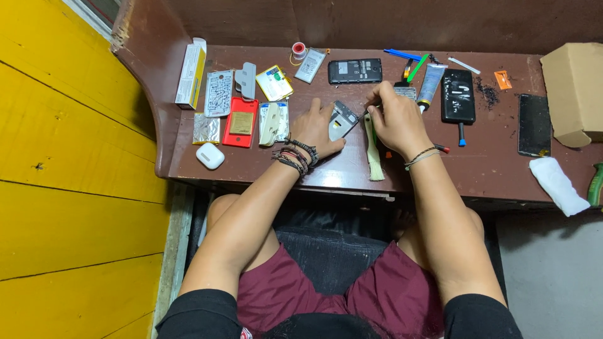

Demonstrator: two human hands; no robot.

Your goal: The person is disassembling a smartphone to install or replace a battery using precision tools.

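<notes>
While hands [317, 129] work, brush [374, 150] adj.

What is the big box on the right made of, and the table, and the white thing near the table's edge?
The box looks like cardboard: dull tan, with folded flaps. The table seems to be wood painted glossy brown; light shines off its worn front edge. The white thing looks like soft cloth or tissue, rumpled and matte, though I can't tell which.
</notes>
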